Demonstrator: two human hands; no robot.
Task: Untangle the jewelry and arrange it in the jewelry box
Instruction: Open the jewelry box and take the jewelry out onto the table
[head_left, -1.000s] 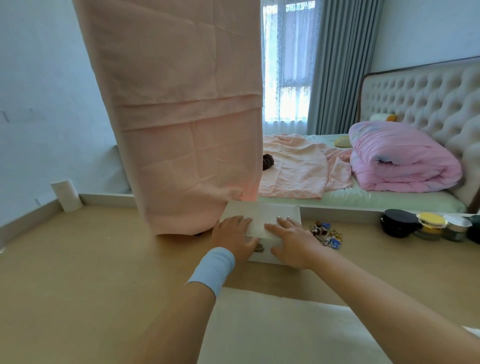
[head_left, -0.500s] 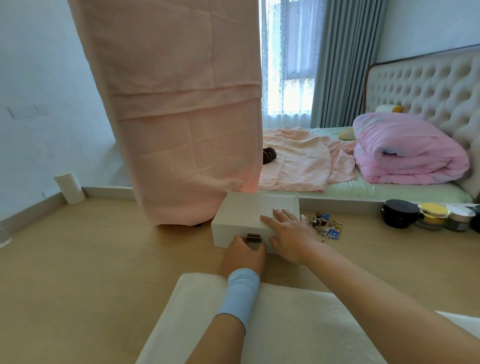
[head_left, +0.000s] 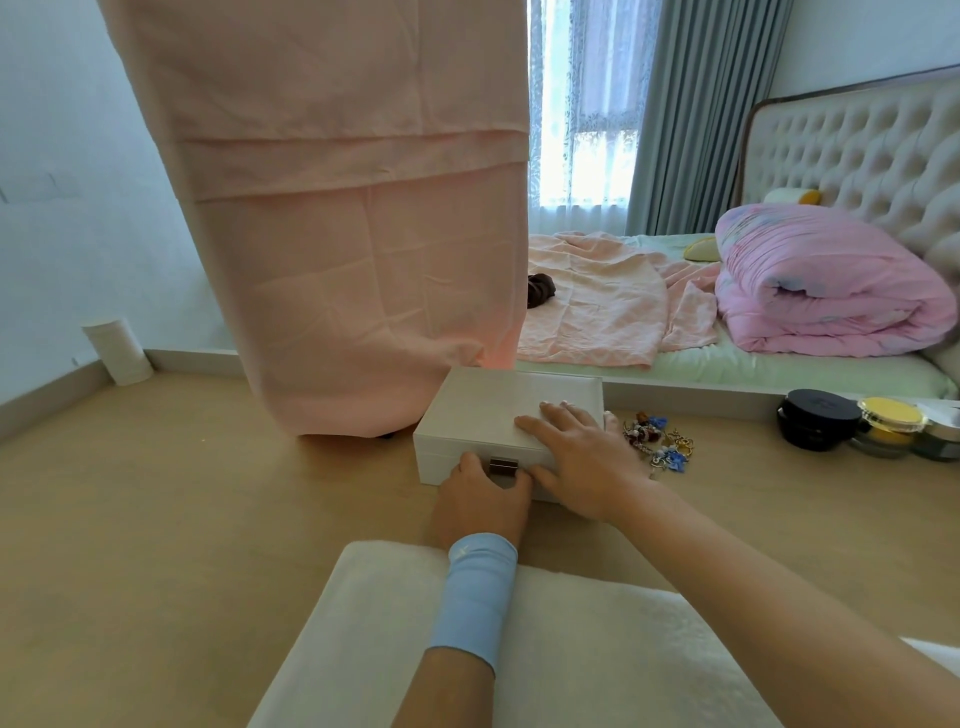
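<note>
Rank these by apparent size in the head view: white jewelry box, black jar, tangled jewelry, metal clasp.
1. white jewelry box
2. black jar and tangled jewelry: they look about alike, so they are not ranked
3. metal clasp

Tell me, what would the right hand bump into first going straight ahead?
The right hand lies flat on the white rectangular jewelry box, fingers pointing away, slightly left. Past its far edge it would probably meet the hanging pink cloth first; depth is unclear.

White jewelry box (head_left: 483, 410), bronze clasp (head_left: 504, 466); pink quilt (head_left: 826, 291); lt-blue wristband (head_left: 475, 597).
</note>
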